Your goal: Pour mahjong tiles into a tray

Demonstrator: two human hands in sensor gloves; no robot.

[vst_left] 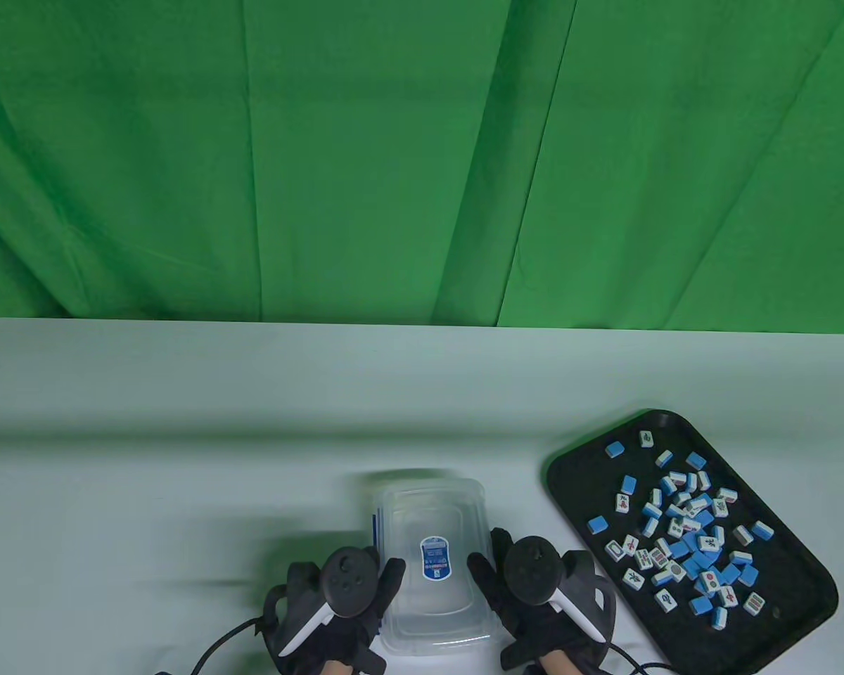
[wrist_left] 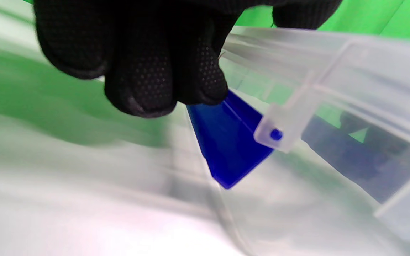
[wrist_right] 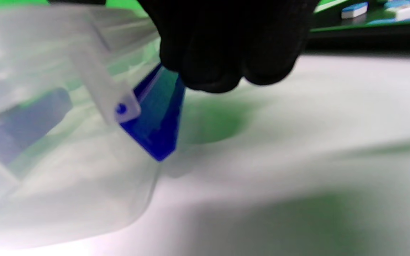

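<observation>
Gripping clear box [vst_left: 432, 562] by its sides, left hand [vst_left: 341, 598], right hand [vst_left: 534, 583], tiles [vst_left: 682, 538] scattered in black tray [vst_left: 781, 534]

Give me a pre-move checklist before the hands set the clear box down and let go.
1. Tiles out of box: ok. The clear box shows no tiles inside; the mahjong tiles lie in the black tray.
2. Stray tiles on the table: ok, none seen outside the tray.
3. Grip on both sides: ok. Left hand and right hand flank the box, fingers at each blue latch.
4. Box resting on the table: cannot tell; the views are blurred with motion.
5. Landing spot clear of the tray: ok, box sits left of the tray, apart from it.
</observation>
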